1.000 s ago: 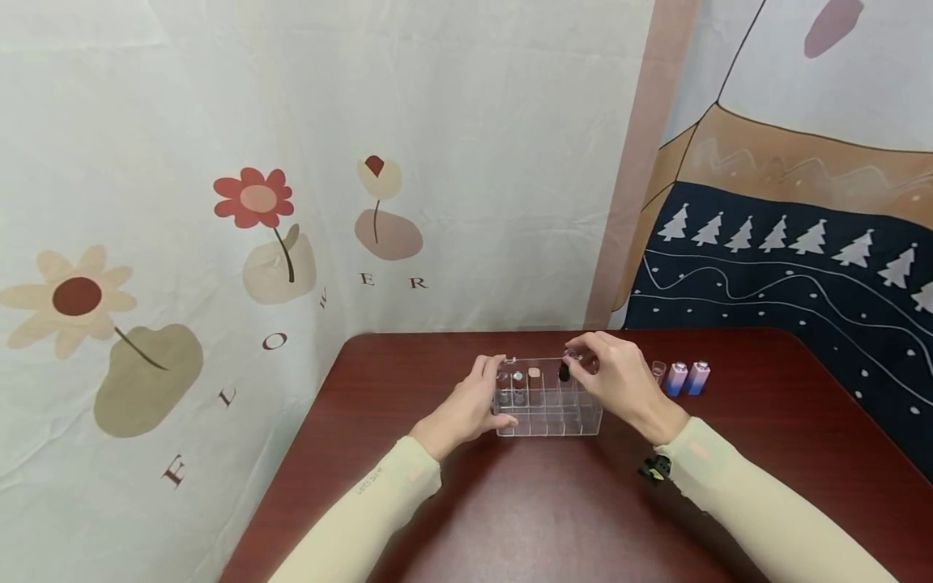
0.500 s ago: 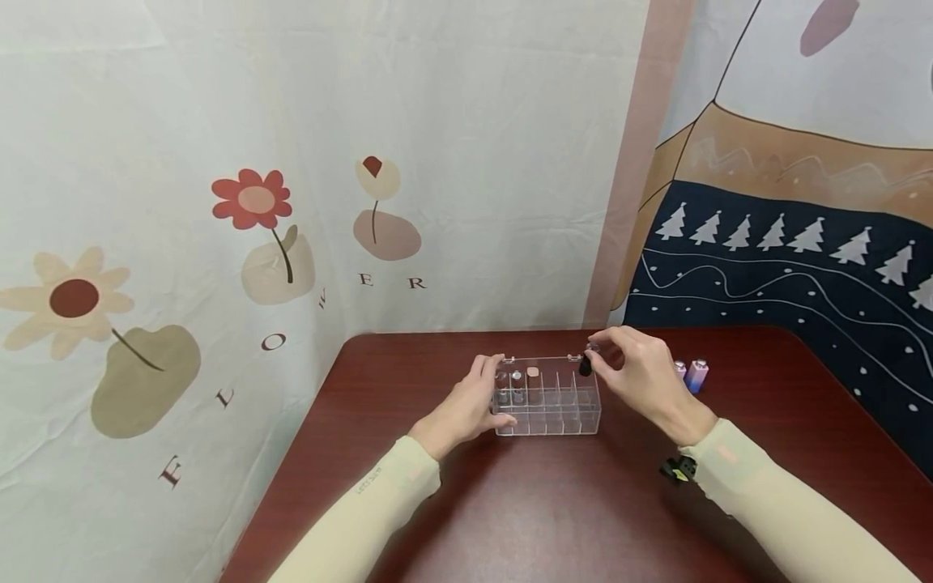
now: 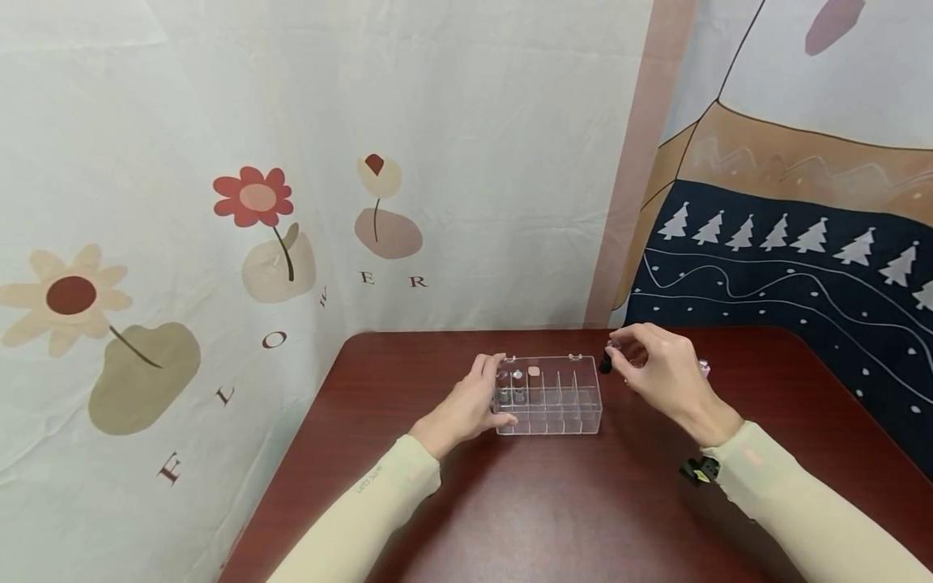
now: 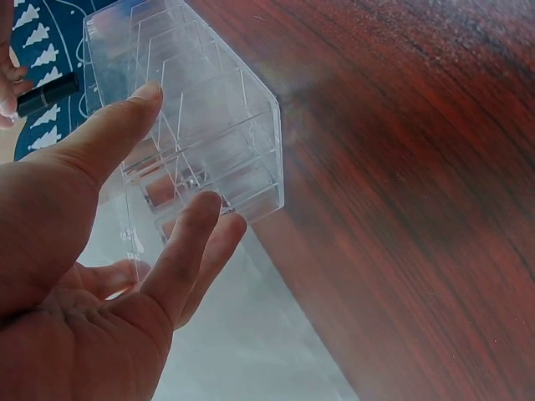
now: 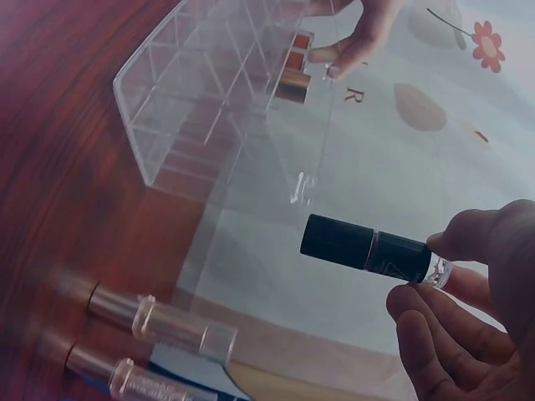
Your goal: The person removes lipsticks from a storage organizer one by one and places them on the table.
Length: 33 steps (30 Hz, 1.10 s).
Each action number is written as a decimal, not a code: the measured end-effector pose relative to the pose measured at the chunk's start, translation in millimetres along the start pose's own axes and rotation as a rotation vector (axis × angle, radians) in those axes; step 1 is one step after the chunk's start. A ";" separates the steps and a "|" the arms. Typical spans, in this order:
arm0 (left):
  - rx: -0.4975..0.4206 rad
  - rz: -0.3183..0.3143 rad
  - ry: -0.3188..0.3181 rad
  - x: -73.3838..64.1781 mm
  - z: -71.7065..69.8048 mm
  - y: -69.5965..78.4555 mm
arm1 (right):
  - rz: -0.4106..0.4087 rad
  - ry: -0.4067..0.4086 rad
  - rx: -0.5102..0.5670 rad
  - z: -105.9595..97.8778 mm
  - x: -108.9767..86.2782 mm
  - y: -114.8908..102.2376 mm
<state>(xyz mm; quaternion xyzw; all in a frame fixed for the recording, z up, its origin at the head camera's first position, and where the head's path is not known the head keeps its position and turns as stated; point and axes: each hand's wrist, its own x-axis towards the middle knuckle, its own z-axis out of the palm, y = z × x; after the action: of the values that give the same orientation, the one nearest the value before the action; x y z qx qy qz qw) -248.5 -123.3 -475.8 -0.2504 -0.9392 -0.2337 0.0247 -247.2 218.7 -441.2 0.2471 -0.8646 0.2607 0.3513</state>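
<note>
A clear plastic compartment organizer (image 3: pixel 557 423) stands on the dark red table. My left hand (image 3: pixel 466 407) grips its left end, thumb at the front and fingers around the side and back, as the left wrist view also shows. Several small items fill its left compartments, among them a gold-toned lipstick tube (image 5: pixel 292 86). Right of the organizer and apart from it, my right hand (image 3: pixel 662 368) pinches a black lipstick tube (image 5: pixel 365 248) by its clear end between thumb and fingers. The tube points toward the organizer in the right wrist view.
Two shiny tubes with clear ends, a nearer one (image 5: pixel 159 386) and another (image 5: pixel 171 324), stand on the table right of the organizer. In the head view, a pink tube (image 3: pixel 704 368) peeks out behind my right hand. A printed curtain (image 3: pixel 466 202) hangs behind the table.
My right hand has moved right with the black lipstick tube, from over the organizer's right end to beside it, now covering most of the tubes there. My left hand has stayed put.
</note>
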 end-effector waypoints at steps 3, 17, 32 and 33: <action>-0.003 0.001 -0.001 -0.1 0.1 0.3 | 0.013 -0.019 -0.009 -5.4 -2.9 2.5; -0.008 -0.010 -0.003 0.3 1.0 -0.3 | 0.072 -0.049 -0.029 -15.8 -16.7 15.3; -0.014 -0.011 -0.008 0.7 -1.1 0.6 | 0.130 -0.123 -0.032 -13.0 -35.7 29.3; -0.016 -0.010 -0.005 0.8 -1.3 0.6 | 0.135 -0.128 -0.031 -12.4 -37.0 30.3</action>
<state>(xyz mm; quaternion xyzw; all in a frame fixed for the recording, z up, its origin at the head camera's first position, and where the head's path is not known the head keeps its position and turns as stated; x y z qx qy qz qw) -249.0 -123.1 -474.3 -0.2465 -0.9386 -0.2406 0.0190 -236.4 258.0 -469.1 0.1993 -0.9038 0.2541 0.2808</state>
